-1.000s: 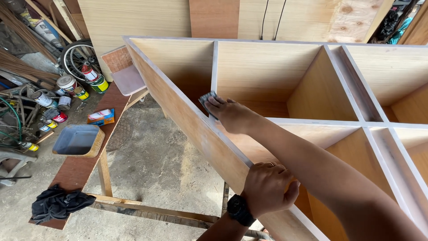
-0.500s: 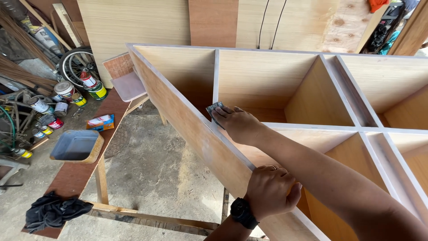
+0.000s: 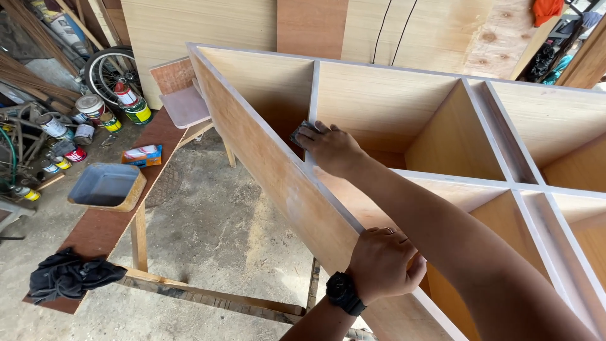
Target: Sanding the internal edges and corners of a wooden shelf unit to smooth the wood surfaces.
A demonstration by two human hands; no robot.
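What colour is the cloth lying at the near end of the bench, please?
The cloth is black, crumpled on the reddish-brown bench; the head view shows it.

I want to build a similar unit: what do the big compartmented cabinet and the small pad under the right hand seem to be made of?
The large light-brown compartmented cabinet looks like plywood or veneered board, unvarnished and matte, with faint grain and whitish, filled-looking front edges. The small dark grey pad pressed under the right hand looks like sandpaper or an abrasive block; too little shows to be sure.

Cabinet (image 3: pixel 391 113) right, bench (image 3: pixel 101 227) left.
On the bench: tray (image 3: pixel 106 186) in the middle, rag (image 3: pixel 69 275) near, cans (image 3: pixel 95 110) beyond its far end.
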